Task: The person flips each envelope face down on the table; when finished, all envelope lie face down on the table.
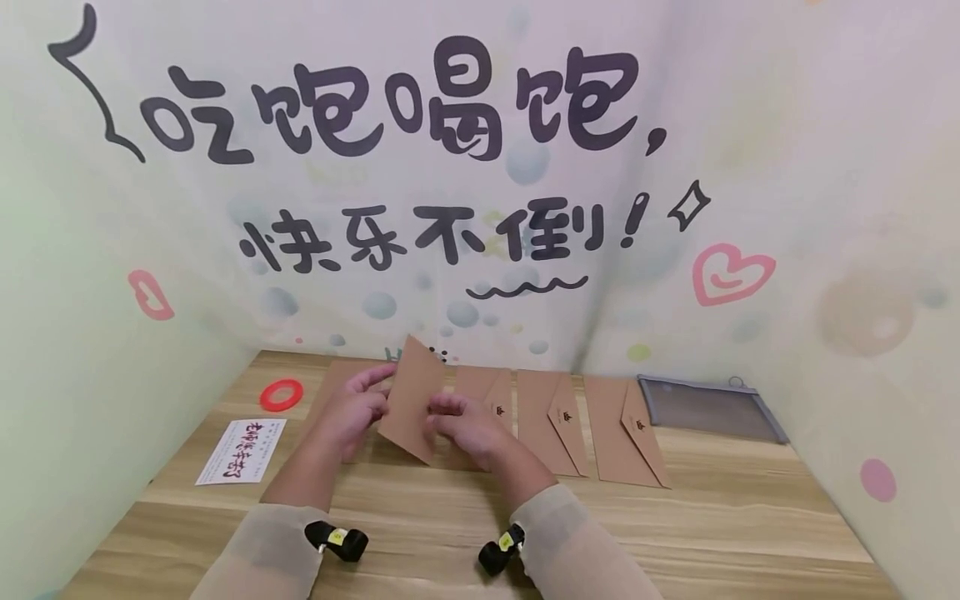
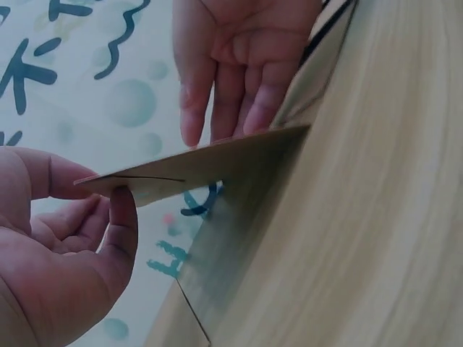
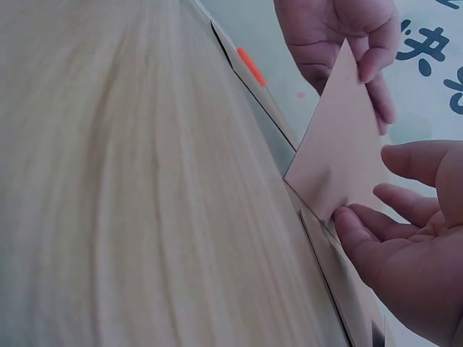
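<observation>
By the left hand (image 1: 360,412), the left edge of a brown envelope (image 1: 414,400) is pinched; by the right hand (image 1: 476,427), its right edge is touched, but whether it is pinched there cannot be told. The brown envelope is tilted up between both hands over the table (image 1: 420,525), near a row of other envelopes (image 1: 540,429). Thin paper like this is best held lightly by the edges, so no crease is made. Pointed flaps (image 1: 570,432) with small dark prints (image 1: 567,417) are seen on the other envelopes. A gray see-through pouch (image 1: 708,408) is laid to the right.
</observation>
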Available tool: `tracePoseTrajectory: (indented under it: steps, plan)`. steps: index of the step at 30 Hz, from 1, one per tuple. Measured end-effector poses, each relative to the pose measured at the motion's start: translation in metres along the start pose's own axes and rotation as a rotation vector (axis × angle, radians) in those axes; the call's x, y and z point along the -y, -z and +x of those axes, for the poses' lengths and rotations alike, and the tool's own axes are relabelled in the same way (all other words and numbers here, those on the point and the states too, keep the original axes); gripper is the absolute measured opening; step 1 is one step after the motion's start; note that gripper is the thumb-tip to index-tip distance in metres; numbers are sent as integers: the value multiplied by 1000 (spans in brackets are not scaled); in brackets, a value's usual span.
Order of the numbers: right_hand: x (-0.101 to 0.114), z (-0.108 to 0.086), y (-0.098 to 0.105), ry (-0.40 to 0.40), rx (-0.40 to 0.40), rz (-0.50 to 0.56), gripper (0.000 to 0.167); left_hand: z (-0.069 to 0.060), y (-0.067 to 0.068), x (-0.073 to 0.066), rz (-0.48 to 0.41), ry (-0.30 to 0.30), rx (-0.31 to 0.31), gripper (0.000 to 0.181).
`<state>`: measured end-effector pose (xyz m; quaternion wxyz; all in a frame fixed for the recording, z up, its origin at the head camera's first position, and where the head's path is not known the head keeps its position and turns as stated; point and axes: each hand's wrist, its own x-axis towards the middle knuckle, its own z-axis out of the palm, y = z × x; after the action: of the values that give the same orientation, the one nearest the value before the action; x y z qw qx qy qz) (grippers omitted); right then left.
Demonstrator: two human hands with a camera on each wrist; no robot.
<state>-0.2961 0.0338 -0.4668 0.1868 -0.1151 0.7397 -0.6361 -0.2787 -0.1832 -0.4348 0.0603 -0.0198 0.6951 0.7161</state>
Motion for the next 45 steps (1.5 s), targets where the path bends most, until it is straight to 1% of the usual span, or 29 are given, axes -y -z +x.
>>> tracePoseTrajectory:
  steps: [4, 7, 11, 13, 16, 19, 21, 23, 25, 27, 29, 31, 34, 37, 41, 45]
  plan:
    - [0, 1, 1, -6, -17, -11, 43, 1, 2, 4, 7, 12, -21, 66]
    - [0, 1, 2, -11, -21, -21, 43, 2, 4, 7, 36, 23, -51, 61]
    - [-1, 1, 3, -17, -16, -40, 44, 4, 6, 13, 113, 34, -92, 57]
    - [-1, 1, 3, -17, -9, -51, 45, 4, 7, 15, 155, 43, -102, 56]
    - [-2, 1, 3, -10, 3, -69, 47, 2, 6, 15, 224, 69, -104, 56]
    - [-2, 1, 4, -5, 10, -77, 47, 1, 5, 14, 319, 91, -104, 56]
    - [-2, 1, 4, -1, 14, -89, 47, 1, 4, 13, 379, 92, -101, 57]
    - [-2, 1, 4, 2, 14, -102, 48, 0, 3, 13, 418, 96, -97, 56]
    - [-2, 1, 3, -1, 15, -110, 48, 0, 2, 13, 439, 96, -90, 56]
    - [-1, 0, 3, -6, 12, -115, 48, 0, 2, 14, 442, 97, -87, 57]
    - [2, -1, 4, -11, 9, -97, 49, 0, 2, 14, 432, 93, -88, 58]
    - [7, -2, 5, -4, -5, -75, 48, -1, -1, 14, 396, 83, -95, 57]
    - [16, -5, 12, 32, -34, -30, 45, 1, -7, 12, 323, 50, -105, 56]
    - [21, -7, 22, 66, -56, -2, 42, 4, -17, 10, 270, 10, -99, 54]
    - [23, -14, 39, 81, -73, 8, 43, 8, -33, 10, 259, -21, -78, 52]
    - [21, -22, 57, 85, -98, 5, 45, 13, -52, 10, 246, -34, -64, 52]
